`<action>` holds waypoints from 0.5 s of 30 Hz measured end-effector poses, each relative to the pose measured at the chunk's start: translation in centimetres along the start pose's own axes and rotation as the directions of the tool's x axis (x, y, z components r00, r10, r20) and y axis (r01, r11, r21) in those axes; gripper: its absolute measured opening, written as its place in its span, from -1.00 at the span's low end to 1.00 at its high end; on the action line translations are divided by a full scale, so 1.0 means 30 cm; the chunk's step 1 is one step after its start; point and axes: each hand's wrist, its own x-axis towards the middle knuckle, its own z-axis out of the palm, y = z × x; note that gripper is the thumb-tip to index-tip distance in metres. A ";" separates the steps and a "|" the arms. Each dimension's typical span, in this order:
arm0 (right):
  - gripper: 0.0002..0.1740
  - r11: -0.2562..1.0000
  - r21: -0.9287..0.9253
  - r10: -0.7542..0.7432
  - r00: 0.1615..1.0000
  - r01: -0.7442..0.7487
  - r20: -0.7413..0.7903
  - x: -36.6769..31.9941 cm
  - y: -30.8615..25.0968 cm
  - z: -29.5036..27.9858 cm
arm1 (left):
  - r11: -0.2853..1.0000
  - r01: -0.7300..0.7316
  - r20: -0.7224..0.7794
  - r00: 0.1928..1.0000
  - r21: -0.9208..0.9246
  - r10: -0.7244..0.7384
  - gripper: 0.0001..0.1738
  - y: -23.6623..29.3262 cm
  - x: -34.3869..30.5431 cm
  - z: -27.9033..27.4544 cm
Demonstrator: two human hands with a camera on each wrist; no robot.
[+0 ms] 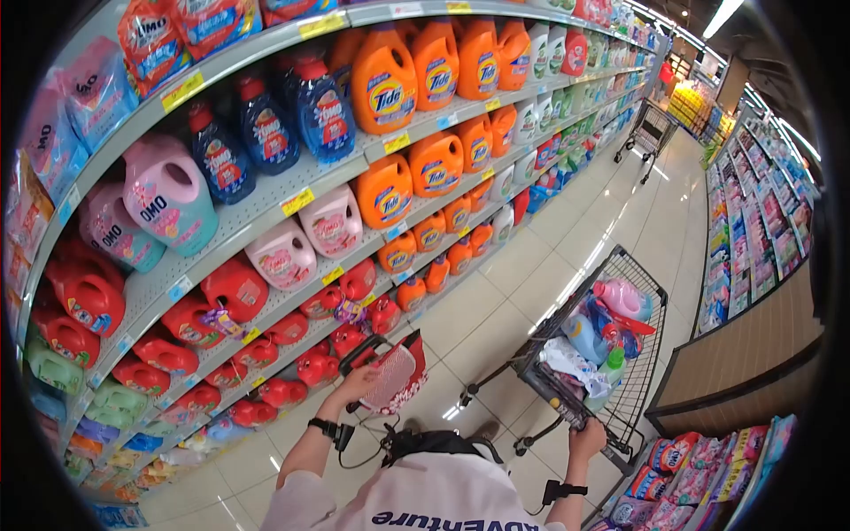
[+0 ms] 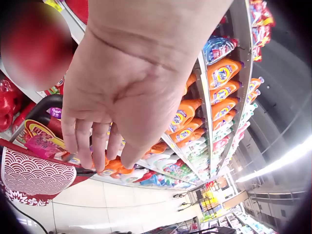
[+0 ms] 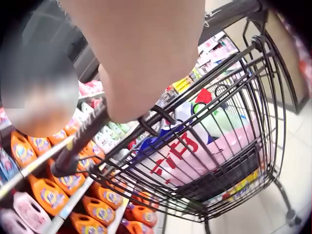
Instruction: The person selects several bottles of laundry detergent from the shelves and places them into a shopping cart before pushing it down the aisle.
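In the head view my right hand (image 1: 587,438) grips the handle of a black wire shopping trolley (image 1: 660,350). The right wrist view shows that hand over the dark handle bar (image 3: 80,141); its fingers are mostly hidden. Inside lie a pink bottle (image 1: 622,298), a green-capped bottle (image 1: 613,361) and several packs. My left hand (image 1: 359,385) reaches toward the lower shelves, beside a red item with a white wave pattern (image 2: 36,173) and a black frame. Seen from the left wrist, its fingers extend with a bare palm, their tips overlapping the item's dark edge.
Long shelves on the left hold orange Tide bottles (image 1: 385,84), blue bottles (image 1: 266,128), pink bottles (image 1: 332,221) and red bottles (image 1: 235,292). Another trolley (image 1: 649,133) stands farther along the tiled aisle (image 1: 496,292). Packs (image 1: 677,478) lie at the lower right.
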 end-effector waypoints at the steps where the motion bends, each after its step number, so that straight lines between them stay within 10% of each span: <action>1: -0.79 0.999 -0.038 -0.003 0.998 0.001 -0.055 -0.001 0.002 0.023 | 1.000 0.001 -0.006 1.000 0.025 -0.001 -0.54 0.020 -0.003 0.008; 11: -0.73 0.993 0.028 -0.105 0.956 0.117 -0.274 0.040 0.085 0.067 | 0.995 -0.046 0.191 0.981 0.086 0.029 -0.53 0.338 0.157 0.224; 13: -0.77 0.999 0.023 -0.039 0.997 0.041 -0.066 0.041 0.124 0.060 | 0.988 -0.097 0.155 0.985 0.123 0.078 -0.57 0.362 0.231 0.302; 15: -0.77 0.994 0.061 -0.074 0.966 0.092 -0.246 0.080 0.110 0.038 | 0.999 -0.043 0.203 0.978 0.018 0.039 -0.56 0.456 0.275 0.376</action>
